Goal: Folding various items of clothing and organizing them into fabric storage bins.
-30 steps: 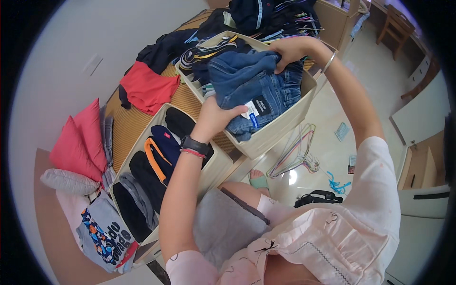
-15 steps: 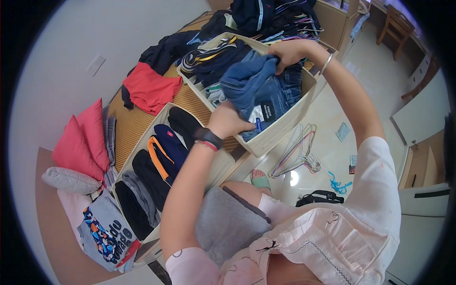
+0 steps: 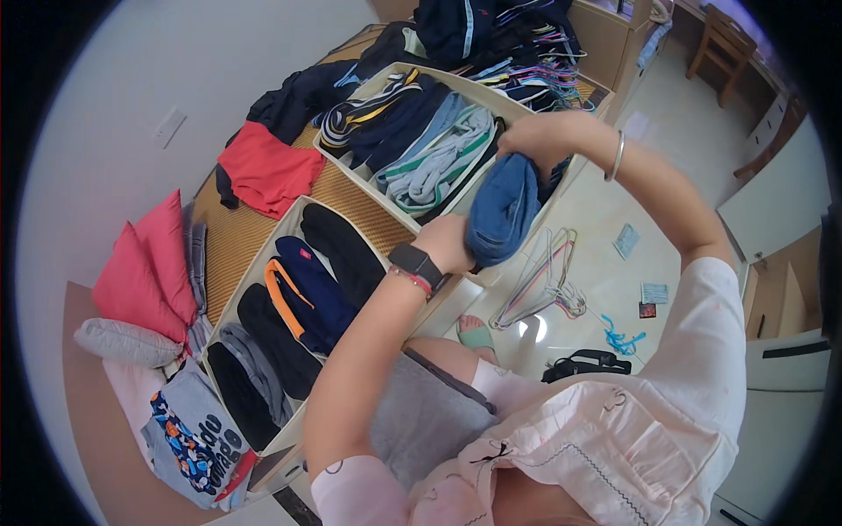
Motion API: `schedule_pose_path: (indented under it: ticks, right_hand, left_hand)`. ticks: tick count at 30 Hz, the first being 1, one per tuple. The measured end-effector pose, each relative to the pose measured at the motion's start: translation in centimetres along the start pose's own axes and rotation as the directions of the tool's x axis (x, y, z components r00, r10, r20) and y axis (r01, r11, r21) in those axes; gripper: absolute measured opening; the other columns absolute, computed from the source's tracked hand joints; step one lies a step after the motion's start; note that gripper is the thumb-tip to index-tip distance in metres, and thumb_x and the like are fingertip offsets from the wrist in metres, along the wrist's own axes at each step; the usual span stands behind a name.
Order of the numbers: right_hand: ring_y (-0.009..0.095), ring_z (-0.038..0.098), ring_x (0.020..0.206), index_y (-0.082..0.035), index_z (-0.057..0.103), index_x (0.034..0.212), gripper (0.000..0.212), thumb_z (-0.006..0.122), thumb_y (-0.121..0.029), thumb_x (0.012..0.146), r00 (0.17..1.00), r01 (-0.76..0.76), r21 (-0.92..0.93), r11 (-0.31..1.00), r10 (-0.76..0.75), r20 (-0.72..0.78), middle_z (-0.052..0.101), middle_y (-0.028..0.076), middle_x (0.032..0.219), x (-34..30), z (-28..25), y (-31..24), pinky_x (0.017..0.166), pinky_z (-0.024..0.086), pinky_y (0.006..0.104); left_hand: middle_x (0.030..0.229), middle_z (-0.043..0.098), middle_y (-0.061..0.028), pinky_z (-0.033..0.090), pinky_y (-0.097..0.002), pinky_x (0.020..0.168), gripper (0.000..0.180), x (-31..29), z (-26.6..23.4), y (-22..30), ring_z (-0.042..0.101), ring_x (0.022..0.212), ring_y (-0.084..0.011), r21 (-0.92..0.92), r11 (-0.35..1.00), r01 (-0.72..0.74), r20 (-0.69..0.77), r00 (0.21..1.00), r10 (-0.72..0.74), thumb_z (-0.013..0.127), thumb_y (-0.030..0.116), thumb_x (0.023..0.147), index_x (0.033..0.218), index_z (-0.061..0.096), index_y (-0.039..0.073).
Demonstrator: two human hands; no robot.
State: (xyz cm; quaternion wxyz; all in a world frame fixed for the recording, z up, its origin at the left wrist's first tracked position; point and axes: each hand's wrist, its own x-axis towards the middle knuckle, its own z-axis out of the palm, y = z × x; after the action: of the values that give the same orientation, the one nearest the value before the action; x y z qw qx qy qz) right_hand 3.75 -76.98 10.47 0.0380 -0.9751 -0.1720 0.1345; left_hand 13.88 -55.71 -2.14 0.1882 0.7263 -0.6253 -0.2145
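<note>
While my right hand (image 3: 537, 138) grips the upper end of the blue denim garment (image 3: 505, 210), its fingers curled over the cloth, my left hand (image 3: 449, 244) rests against the lower left side. I cannot tell whether my left fingers are closed on it, since the denim hides their tips. The garment is bundled into a thick, rounded fold and stands between my two hands, at the near right end of the upper cream box (image 3: 481, 98); how deep it sits there I cannot make out.

Just beyond my left hand, inside that same box, lies a pale garment with green stripes (image 3: 443, 159), and farther off to the left is a dark roll with yellow and white stripes (image 3: 373, 107). Left of my left wrist, which wears a dark watch (image 3: 418, 263), the lower cream box (image 3: 303, 203) holds a row of folded clothes, among them a navy piece with an orange edge (image 3: 303, 289). Farther out on that side, a red garment (image 3: 267, 167) lies on the woven mat (image 3: 210, 210). Below my right forearm, with its silver bangle (image 3: 616, 156), several hangers (image 3: 544, 285) lie on the floor.
</note>
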Motion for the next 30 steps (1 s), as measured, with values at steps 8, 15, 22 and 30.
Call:
schedule_pose_path:
  ticks: [8,15,22,30]
  right_hand:
    - [0.035,0.063,0.076,-0.001,0.066,0.074,0.013,0.064,-0.001,0.062,0.988,-0.15,-0.285,0.947,0.157,-0.001,0.064,0.018,0.077,-0.7,4.3,-0.2,0.07,0.05,0.0418]
    - [0.038,0.062,0.077,0.001,0.063,0.084,0.018,0.059,-0.002,0.067,0.994,-0.019,-0.066,0.998,0.026,0.106,0.063,0.021,0.078,1.1,5.9,-1.0,0.067,0.05,0.043]
    - [0.032,0.065,0.073,-0.004,0.066,0.069,0.01,0.058,-0.01,0.071,0.99,-0.143,-0.325,0.935,0.131,-0.056,0.065,0.016,0.074,4.2,10.8,-1.7,0.064,0.052,0.041]
    - [0.026,0.065,0.083,-0.001,0.067,0.085,0.019,0.052,-0.001,0.074,0.976,-0.006,0.29,0.957,-0.057,0.209,0.067,0.016,0.083,2.5,2.4,-1.1,0.072,0.051,0.0347]
  left_hand:
    - [0.089,0.062,-0.0275,0.049,-0.0395,0.078,0.019,1.0,-2.3,2.7,0.059,0.092,-0.0396,0.022,0.999,-0.024,-0.183,0.983,0.028,0.062,-0.004,0.063,0.082,0.064,-0.003]
    - [0.083,0.062,-0.027,0.051,-0.0438,0.075,0.013,1.7,-1.5,2.0,0.063,0.083,-0.0388,0.213,0.966,0.144,-0.133,0.984,-0.117,0.055,0.003,0.075,0.08,0.066,-0.001]
    - [0.083,0.064,-0.023,0.05,-0.0446,0.075,0.017,2.8,-1.3,0.9,0.063,0.082,-0.0377,0.143,0.961,0.237,-0.198,0.958,-0.207,0.057,0.015,0.077,0.079,0.069,0.003]
    - [0.093,0.061,-0.0303,0.049,-0.0438,0.077,0.071,2.4,-0.8,3.4,0.061,0.089,-0.0407,-0.23,0.946,0.23,-0.073,0.965,-0.253,0.042,0.058,0.087,0.096,0.061,-0.009]
